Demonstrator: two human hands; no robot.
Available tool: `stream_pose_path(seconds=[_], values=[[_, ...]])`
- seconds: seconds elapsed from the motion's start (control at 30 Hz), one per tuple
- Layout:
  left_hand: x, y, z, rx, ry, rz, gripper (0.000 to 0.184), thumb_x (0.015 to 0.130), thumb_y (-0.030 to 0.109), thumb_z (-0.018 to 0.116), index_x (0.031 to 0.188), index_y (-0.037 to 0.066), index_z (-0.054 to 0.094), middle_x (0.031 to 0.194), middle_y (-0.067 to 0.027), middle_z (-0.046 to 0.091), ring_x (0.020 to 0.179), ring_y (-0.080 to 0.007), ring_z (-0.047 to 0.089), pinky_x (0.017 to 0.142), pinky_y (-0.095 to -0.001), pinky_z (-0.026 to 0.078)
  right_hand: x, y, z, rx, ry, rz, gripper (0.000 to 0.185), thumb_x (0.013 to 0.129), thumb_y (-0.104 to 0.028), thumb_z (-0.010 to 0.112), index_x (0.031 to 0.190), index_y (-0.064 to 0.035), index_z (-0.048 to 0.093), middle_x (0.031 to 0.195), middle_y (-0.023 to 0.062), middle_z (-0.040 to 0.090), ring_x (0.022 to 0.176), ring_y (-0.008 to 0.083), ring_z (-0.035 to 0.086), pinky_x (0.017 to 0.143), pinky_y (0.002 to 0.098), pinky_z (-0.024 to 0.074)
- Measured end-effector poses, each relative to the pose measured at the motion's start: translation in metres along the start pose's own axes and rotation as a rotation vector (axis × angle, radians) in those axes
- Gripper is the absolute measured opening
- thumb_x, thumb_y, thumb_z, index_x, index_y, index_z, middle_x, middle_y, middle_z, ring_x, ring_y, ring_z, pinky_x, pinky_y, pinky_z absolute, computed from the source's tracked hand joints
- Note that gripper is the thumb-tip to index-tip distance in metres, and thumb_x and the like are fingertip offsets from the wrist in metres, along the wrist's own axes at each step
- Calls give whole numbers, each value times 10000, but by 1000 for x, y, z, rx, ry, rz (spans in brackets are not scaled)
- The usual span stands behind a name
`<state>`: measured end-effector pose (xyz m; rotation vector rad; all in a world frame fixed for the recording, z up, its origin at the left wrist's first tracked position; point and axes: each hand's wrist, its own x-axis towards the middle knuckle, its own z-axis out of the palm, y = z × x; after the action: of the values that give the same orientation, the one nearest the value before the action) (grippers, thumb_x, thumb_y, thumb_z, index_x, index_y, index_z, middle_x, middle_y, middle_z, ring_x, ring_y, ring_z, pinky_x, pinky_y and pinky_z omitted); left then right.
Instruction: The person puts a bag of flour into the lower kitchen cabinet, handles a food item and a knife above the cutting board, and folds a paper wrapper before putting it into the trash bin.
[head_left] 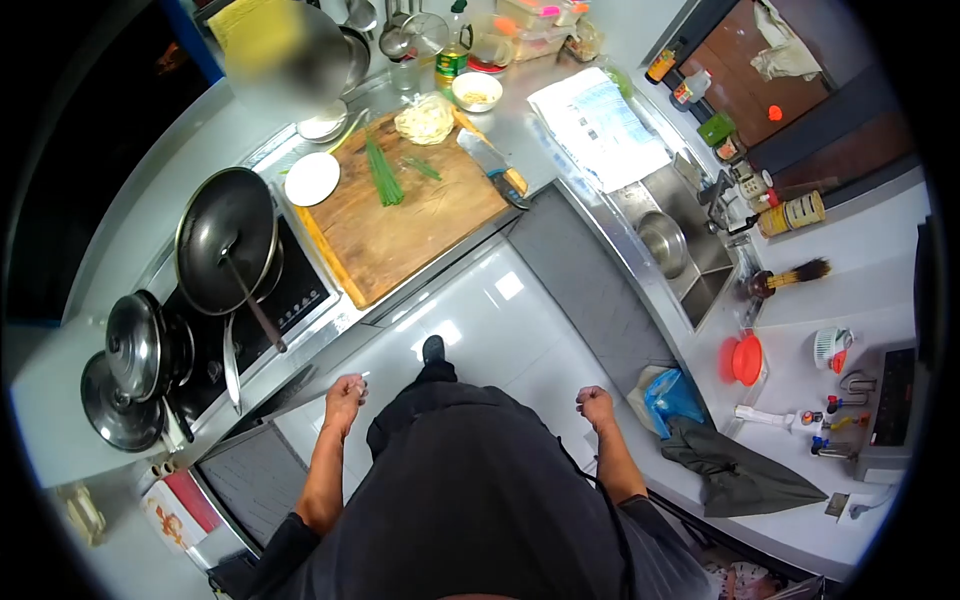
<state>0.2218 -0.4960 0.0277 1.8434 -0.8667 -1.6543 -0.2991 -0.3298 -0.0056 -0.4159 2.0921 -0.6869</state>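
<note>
My left hand point(345, 397) hangs with curled fingers at the counter's front, below the hob. A tiny pale spot shows at its fingertips, too small to name. On the other side of my body, my right hand point(595, 403) is loosely closed with nothing visible in it, over the floor. Neither hand touches the counter. Ahead lies a wooden cutting board point(400, 235) bearing cut green scallions point(382, 172), a pale heap of sliced food point(425, 120) and a cleaver point(482, 152). A wok point(215, 240) with a ladle point(252, 300) stands on the hob.
Two lidded pans point(135, 345) sit at the left. A white plate point(312, 179) and a bowl point(477, 92) flank the board. The sink point(708, 290) on the right holds a metal basin point(661, 245). Glossy tiles point(480, 310) cover the floor; a blue bag point(672, 400) lies at the right.
</note>
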Motion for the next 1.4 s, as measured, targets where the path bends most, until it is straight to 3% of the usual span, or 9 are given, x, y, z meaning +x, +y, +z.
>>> stream_pose_path(seconds=[0.27,0.43,0.57,0.6,0.63,0.8,0.93,1.1,1.4], values=[[63,94,83,122,-276,185,232,931,129,568,1142,32,580,1003,-53,635,876,-155,615,751,-287,497,42,-58,-37,-126,96,-173,116,835,-87,563,852,4,633,747,98,660,605,167,631,608,309,517],[79,112,99,135,-250,255,217,925,104,554,1132,51,589,989,-32,631,885,-135,602,762,-291,499,98,-169,-24,-440,193,-667,286,849,-315,608,960,-56,661,848,141,672,784,264,652,714,366,500],[48,139,120,-15,-7,176,218,922,118,561,1125,47,595,987,-54,638,869,-161,623,747,-293,512,137,-283,17,-525,145,-843,229,818,-240,630,978,-75,636,941,126,644,888,308,623,768,408,485],[48,129,121,-94,40,183,223,931,138,556,1132,47,595,996,-69,641,860,-172,630,742,-300,520,136,-313,21,-501,33,-880,292,824,-241,604,1052,-60,621,1118,146,620,1061,326,572,898,440,456],[46,123,122,-95,48,158,233,950,161,541,1152,52,578,1045,-93,633,911,-199,626,773,-322,520,153,-323,37,-478,73,-1015,282,812,-221,626,1043,-59,621,1135,162,614,1062,338,571,908,438,451],[4,110,148,-175,217,81,272,945,235,562,1148,54,578,1068,-101,626,924,-207,617,785,-328,508,149,-396,61,-441,-28,-1170,254,785,-178,662,1002,-52,621,995,166,616,985,348,581,869,450,454],[-18,101,163,-272,309,43,264,939,233,576,1136,58,577,1056,-90,636,895,-195,625,757,-314,517,162,-383,54,-399,-38,-1169,233,790,-187,657,976,-53,619,943,158,601,946,352,583,831,455,462],[-9,96,151,-252,270,12,285,936,263,581,1138,63,571,1061,-95,635,892,-189,621,756,-313,514,207,-328,26,-228,50,-889,229,800,-215,655,961,-55,624,956,157,635,892,343,621,769,443,493],[44,147,143,-129,102,79,226,942,185,565,1115,43,591,1017,-82,645,852,-175,631,728,-298,530,239,-263,-70,-14,243,-556,230,830,-221,610,880,-2,661,759,81,646,633,159,600,606,288,486]])
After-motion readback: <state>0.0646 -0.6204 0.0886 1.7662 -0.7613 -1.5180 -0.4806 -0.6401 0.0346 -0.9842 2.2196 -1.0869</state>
